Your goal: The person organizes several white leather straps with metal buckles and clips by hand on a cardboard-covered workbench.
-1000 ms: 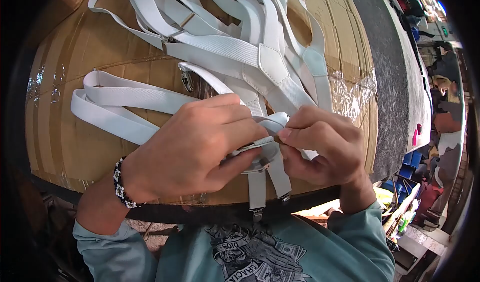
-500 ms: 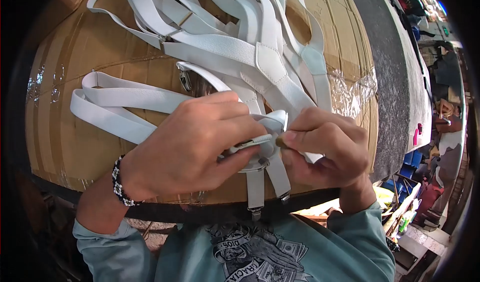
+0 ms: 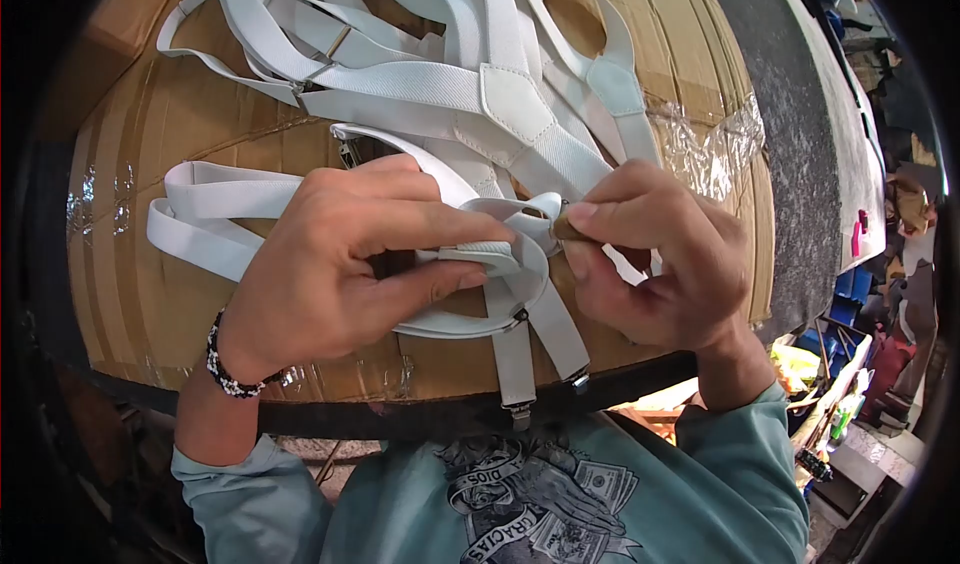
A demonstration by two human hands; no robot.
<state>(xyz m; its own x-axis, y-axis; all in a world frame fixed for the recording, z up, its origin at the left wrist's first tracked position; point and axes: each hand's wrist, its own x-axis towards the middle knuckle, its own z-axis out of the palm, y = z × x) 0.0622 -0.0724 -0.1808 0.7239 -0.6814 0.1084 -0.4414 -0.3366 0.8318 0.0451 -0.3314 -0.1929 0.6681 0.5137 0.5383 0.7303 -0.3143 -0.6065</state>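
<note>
My left hand [image 3: 345, 254] pinches a folded white elastic strap [image 3: 495, 256] between thumb and fingers, and the strap curves in a loop to the right. Opposite it, my right hand [image 3: 665, 254] is closed in a pinch on a small brownish piece [image 3: 567, 228], too covered to identify, right beside the loop. White suspenders [image 3: 400, 94] lie heaped beyond the hands, joined by a stitched white patch [image 3: 517, 101]. Two strap ends with metal clips [image 3: 520, 416] hang toward the near edge. Another clip [image 3: 348, 152] shows above my left hand.
Under everything lies a taped cardboard sheet [image 3: 130, 294] on a dark table. A grey surface [image 3: 770, 114] runs along the right side. Beyond it, the floor holds cluttered items, among them blue objects [image 3: 852, 294]. A cardboard box [image 3: 115, 24] stands at the upper left.
The strap loop has opened wider between my hands. My left fingertips have spread into a flatter pinch on the strap, while my right hand keeps its pinch. The view has shifted slightly.
</note>
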